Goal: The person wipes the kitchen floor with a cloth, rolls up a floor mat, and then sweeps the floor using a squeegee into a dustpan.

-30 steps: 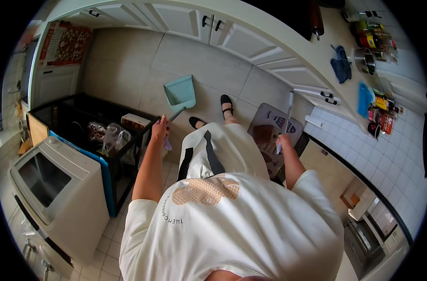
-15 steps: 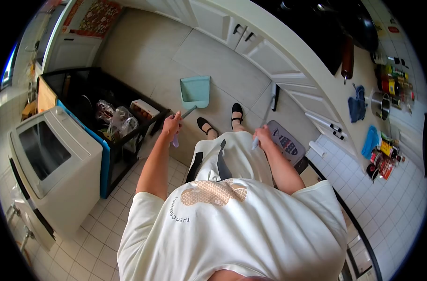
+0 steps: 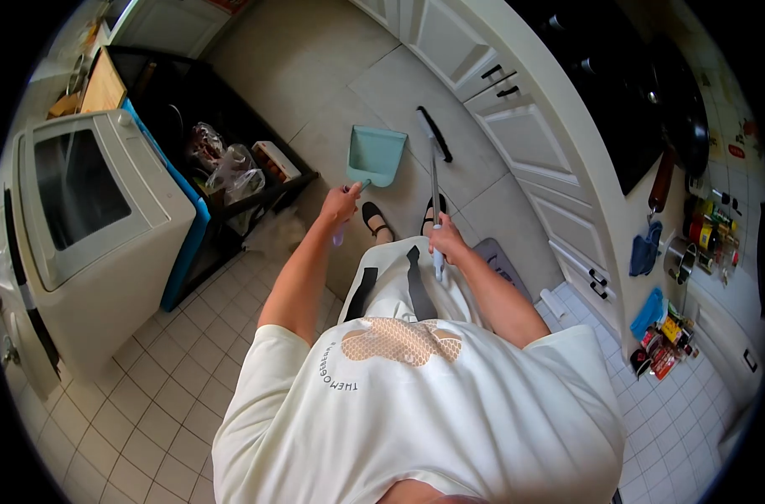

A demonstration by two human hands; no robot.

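My left hand (image 3: 340, 204) is closed round the handle of a light green dustpan (image 3: 376, 153). The pan lies on the grey tiled floor (image 3: 324, 71), its open side facing away from me. In my right hand (image 3: 448, 238) is the pale grip of a long-handled broom (image 3: 435, 172), fingers wrapped round it. The broom's dark-edged head (image 3: 434, 134) rests on the floor to the right of the pan, apart from it. Both black shoes stand just below the pan and broom head.
On the left are a white appliance (image 3: 105, 202) and a black rack (image 3: 261, 195) holding bags and a box. White cabinets (image 3: 525, 130) line the right, under a counter with a pan (image 3: 681, 109). A grey mat (image 3: 502, 267) lies right of my legs.
My right hand has swung the broom inward, bringing its head from the right side close to the dustpan. The view has turned, and the dustpan stays in my left hand.
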